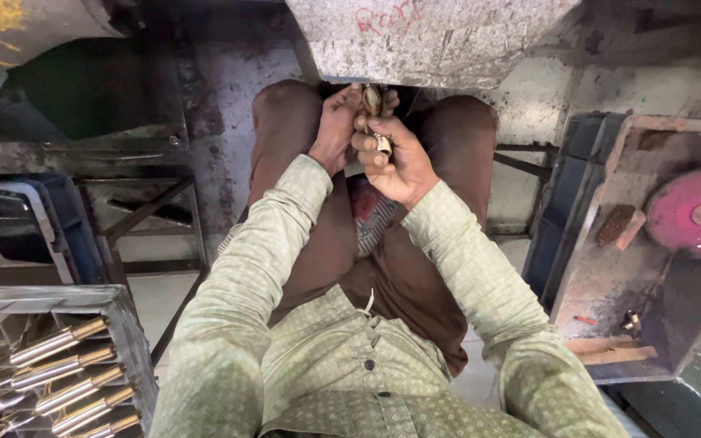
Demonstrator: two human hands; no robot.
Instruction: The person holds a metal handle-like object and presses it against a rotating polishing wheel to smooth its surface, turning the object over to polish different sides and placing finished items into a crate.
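I sit with brown trousers and a pale green patterned shirt, both hands raised between my knees. My left hand [336, 130] and my right hand [395, 158] are closed together on a small brass fitting [372, 100], held just under the edge of a grey stone block [423, 36]. A short shiny metal piece [382, 143] shows between the fingers of my right hand. The far end of the fitting is hidden behind the block's shadow.
A grey crate [127, 324] at lower left holds several chrome and brass tap parts [58, 341]. At right stands a metal tray [610, 276] with a pink grinding wheel [695, 212] and small scraps. Metal frames [144, 211] and a dark blue bin [66, 219] stand at left.
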